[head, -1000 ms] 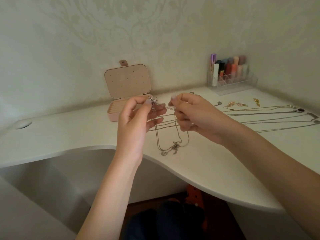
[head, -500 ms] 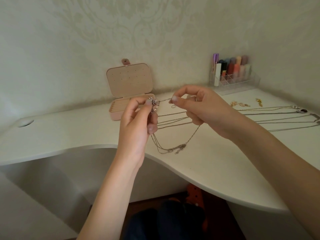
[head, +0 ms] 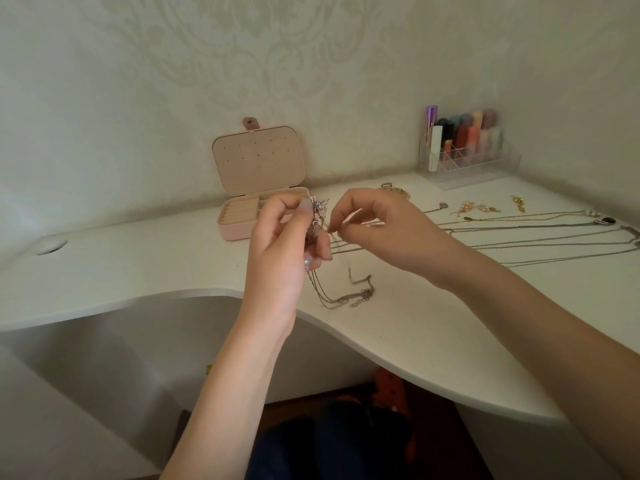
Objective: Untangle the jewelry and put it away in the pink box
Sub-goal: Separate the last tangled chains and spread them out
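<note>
My left hand [head: 284,247] is raised above the white desk [head: 138,258] and pinches a silver pendant [head: 318,207] of a tangled necklace between thumb and fingers. From it thin chains [head: 346,294] hang down in loops and rest on the desk near its front edge. My right hand [head: 384,230] is close beside it and pinches a thin chain strand at its fingertips. The pink box [head: 258,183] stands open behind my left hand, its lid upright and its ring rolls showing.
Several long chains [head: 540,237] lie stretched across the desk to the right, with pendants at their far ends. Gold earrings [head: 479,207] lie behind them. A clear organizer [head: 467,157] with lipsticks stands in the back right corner. The desk's front edge curves inward.
My right hand has moved in toward the left hand and now pinches a strand next to the pendant. The hanging loops have sagged lower onto the desk.
</note>
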`<state>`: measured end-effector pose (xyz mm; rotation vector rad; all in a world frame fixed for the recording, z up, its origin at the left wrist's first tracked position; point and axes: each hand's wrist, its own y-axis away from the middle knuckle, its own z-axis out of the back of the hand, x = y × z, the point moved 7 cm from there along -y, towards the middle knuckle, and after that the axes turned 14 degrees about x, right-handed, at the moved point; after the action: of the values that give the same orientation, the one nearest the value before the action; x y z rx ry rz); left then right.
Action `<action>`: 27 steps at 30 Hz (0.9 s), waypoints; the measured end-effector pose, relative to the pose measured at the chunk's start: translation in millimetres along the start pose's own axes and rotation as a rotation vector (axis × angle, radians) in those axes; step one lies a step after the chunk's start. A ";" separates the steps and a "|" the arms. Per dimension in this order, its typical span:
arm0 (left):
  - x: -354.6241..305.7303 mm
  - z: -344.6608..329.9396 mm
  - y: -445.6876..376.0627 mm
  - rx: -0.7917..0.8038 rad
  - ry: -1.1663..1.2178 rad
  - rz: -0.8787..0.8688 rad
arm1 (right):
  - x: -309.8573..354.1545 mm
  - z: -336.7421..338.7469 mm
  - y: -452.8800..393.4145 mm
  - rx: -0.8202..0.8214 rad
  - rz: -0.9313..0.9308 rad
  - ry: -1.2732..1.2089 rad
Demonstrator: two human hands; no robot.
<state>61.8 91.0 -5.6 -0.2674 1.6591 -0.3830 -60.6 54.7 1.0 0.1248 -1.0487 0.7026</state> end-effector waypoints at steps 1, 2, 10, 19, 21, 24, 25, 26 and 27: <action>-0.6 -0.3 -0.3 0.007 -0.015 -0.007 | 0.5 0.6 0.5 0.009 -0.023 -0.040; -0.9 -0.6 -0.4 0.012 -0.029 -0.010 | 0.7 0.7 0.7 0.022 -0.039 -0.090; -2.7 -4.4 0.1 0.062 -0.164 -0.042 | -1.3 -6.6 0.7 0.101 -0.044 -0.237; 1.6 -7.8 -0.5 0.101 -0.176 -0.032 | -14.2 -11.8 0.9 0.196 -0.133 -0.486; 0.8 -8.4 -1.1 0.104 -0.169 -0.033 | -15.1 -14.0 1.2 0.224 -0.148 -0.549; -1.4 -7.5 -1.5 0.107 -0.132 -0.045 | -15.3 -19.3 3.0 0.315 -0.214 -0.683; -2.7 -7.0 -1.2 0.109 -0.115 -0.051 | -17.3 -18.9 4.2 0.308 -0.255 -0.738; -4.2 -6.4 -0.9 0.109 -0.103 -0.059 | -19.2 -17.6 4.7 0.291 -0.283 -0.761; -5.7 -5.8 -0.6 0.109 -0.099 -0.065 | -20.5 -15.2 4.6 0.264 -0.286 -0.725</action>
<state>56.7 93.3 0.4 -0.2551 1.5301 -0.5001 -58.1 54.9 -24.9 0.7882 -1.5800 0.5357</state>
